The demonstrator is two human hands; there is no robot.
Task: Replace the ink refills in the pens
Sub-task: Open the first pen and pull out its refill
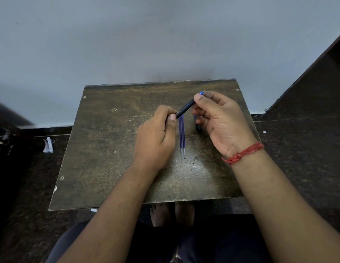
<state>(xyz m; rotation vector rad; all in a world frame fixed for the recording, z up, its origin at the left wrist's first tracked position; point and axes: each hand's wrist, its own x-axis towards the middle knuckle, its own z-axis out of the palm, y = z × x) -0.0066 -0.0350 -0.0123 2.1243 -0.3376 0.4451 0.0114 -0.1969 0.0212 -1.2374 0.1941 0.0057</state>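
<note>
Both hands hold one pen [185, 109] above a worn, scratched table [112, 141] pushed against a grey wall [165, 38]. The left hand [156, 137] has its fingers curled round the dark lower end, thumb pressed along the barrel. The right hand [220, 120] pinches the blue upper end between thumb and fingertips, a red thread [243, 153] tied at its wrist. The pen slants up to the right, clear of the tabletop. Beneath it, between the hands, two blue refills [182, 137] lie side by side, touching. Something else blue [196, 123] shows partly under the right hand; I cannot tell what it is.
</note>
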